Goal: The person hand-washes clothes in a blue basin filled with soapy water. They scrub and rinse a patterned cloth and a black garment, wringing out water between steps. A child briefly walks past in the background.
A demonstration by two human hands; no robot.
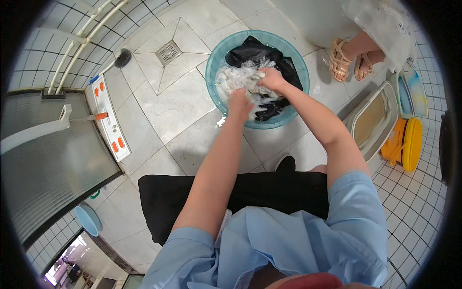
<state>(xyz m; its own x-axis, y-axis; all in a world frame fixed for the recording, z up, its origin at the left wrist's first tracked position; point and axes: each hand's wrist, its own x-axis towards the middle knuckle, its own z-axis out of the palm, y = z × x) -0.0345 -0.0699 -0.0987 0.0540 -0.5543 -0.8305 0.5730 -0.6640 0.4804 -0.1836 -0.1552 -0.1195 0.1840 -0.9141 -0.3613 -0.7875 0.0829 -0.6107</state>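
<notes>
A round translucent teal plastic basin stands on the floor in front of me, holding sudsy water and wet cloth. My right hand grips a bunched part of a white cloth in the middle of the basin. Close beside it, my left hand has its curled fingers on the same cloth at the near left side; foam and the hand itself hide part of that hold. Black wet fabric lies along the far and right sides, and more of it shows below my hands.
A person's feet in strappy sandals are at the upper right, below a translucent plastic bag. Rightward are a pale tub and a yellow-lidded bucket. Leftward are a floor drain, round brush, flat mop and blue basin.
</notes>
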